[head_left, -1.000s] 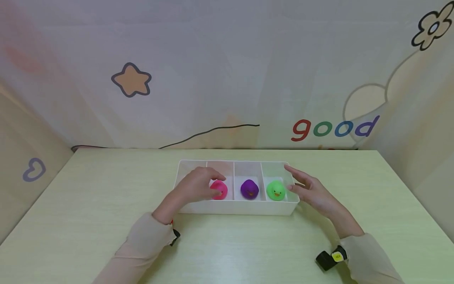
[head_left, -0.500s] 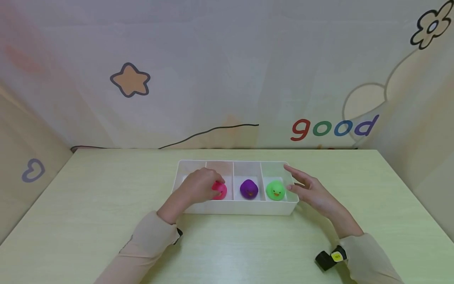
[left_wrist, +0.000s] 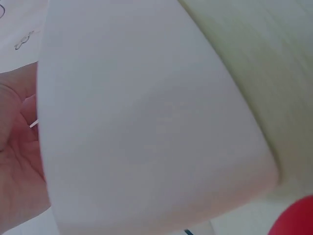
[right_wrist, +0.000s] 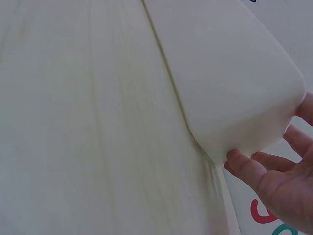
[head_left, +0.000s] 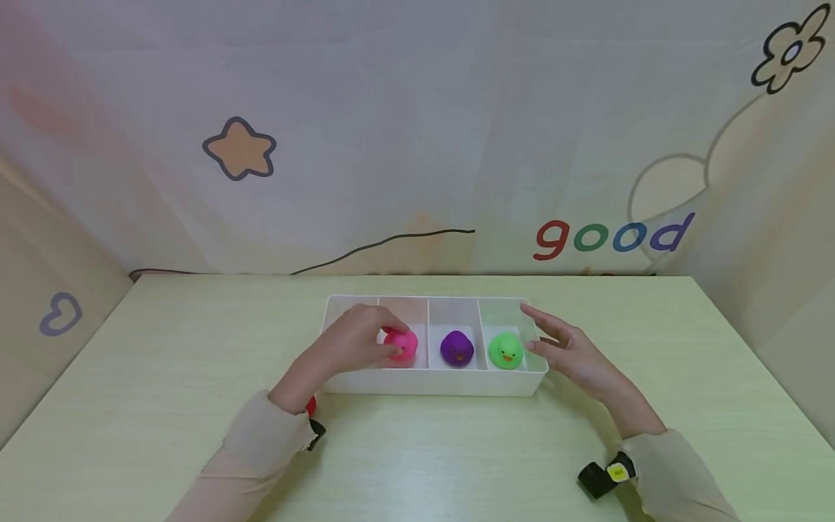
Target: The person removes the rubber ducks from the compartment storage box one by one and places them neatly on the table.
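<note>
A white four-compartment box [head_left: 430, 382] stands on the table. In its second compartment from the left is a pink toy duck [head_left: 409, 344], which my left hand [head_left: 352, 339] pinches between thumb and fingers. A purple duck [head_left: 457, 349] and a green duck [head_left: 506, 351] sit in the two compartments to the right. My right hand [head_left: 574, 353] stays at the box's right end, fingers extended along it. In the right wrist view its fingertips meet the box corner [right_wrist: 234, 68]. The box wall [left_wrist: 146, 117] hides most of the left hand [left_wrist: 19, 152] in the left wrist view.
A round red thing [head_left: 311, 406] shows beside the left wrist. The pale wooden table [head_left: 457, 457] extends around the box. Behind it hangs a printed cloth [head_left: 365, 159], and more cloth flanks both sides.
The left hand first closed in on the pink duck, then drew slightly back to the left, the duck looking a little higher. The right hand has kept its place.
</note>
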`<state>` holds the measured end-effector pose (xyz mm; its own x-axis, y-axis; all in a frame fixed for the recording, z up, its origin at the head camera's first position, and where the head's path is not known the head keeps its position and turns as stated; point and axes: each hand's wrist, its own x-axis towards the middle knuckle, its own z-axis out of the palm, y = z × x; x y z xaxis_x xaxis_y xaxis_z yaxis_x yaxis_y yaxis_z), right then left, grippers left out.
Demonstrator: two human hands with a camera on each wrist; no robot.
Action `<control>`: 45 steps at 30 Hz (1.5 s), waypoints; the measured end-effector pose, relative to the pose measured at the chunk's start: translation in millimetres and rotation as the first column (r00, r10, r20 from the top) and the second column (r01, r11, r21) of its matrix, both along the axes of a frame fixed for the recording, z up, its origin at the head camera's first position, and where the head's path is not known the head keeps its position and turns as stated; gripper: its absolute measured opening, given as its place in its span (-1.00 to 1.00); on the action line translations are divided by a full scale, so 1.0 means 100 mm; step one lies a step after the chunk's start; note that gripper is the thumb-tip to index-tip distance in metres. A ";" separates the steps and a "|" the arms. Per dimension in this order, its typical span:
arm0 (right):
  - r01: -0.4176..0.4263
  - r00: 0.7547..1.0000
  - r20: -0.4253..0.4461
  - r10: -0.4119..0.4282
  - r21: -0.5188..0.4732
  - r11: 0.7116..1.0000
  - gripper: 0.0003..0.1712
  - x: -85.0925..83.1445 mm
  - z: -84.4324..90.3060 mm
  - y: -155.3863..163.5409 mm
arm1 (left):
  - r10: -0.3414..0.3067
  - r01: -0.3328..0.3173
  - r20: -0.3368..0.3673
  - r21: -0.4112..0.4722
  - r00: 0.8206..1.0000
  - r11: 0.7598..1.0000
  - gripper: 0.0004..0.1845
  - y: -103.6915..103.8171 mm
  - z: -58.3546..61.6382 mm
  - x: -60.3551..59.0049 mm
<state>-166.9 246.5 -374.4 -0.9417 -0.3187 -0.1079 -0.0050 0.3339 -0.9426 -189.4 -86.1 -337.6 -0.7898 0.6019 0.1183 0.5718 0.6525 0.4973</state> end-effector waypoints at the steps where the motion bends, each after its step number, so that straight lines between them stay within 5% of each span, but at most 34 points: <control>1: 0.003 1.000 0.002 -0.003 0.001 1.000 -0.27 0.00 0.00 0.00 | -0.008 0.008 0.000 0.018 1.000 1.000 -0.72 -0.02 0.01 0.01; 10: 0.016 1.000 0.003 -0.016 0.010 1.000 -0.27 0.01 0.00 0.01 | -0.037 0.039 -0.014 0.148 0.999 0.988 -0.71 -0.18 0.08 0.03; 18: 0.018 1.000 0.013 -0.018 0.014 1.000 -0.26 -0.02 0.00 0.00 | 0.007 -0.034 0.099 0.278 0.995 0.960 -0.67 -0.39 0.18 0.14; 30: 0.017 1.000 0.012 -0.017 -0.001 1.000 -0.26 -0.03 -0.03 0.00 | 0.079 -0.102 0.088 0.308 0.993 0.946 -0.68 -0.74 0.25 0.32; 45: 0.031 0.999 0.009 -0.031 0.010 0.999 -0.26 -0.02 -0.05 0.00 | 0.135 -0.131 0.012 0.338 0.991 0.932 -0.67 -1.14 0.18 0.57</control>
<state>-168.7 246.8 -379.0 -0.9502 -0.2879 -0.1196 0.0142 0.3434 -0.9391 -132.2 -200.2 -319.6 -0.8573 0.4145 0.3054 0.4982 0.5179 0.6954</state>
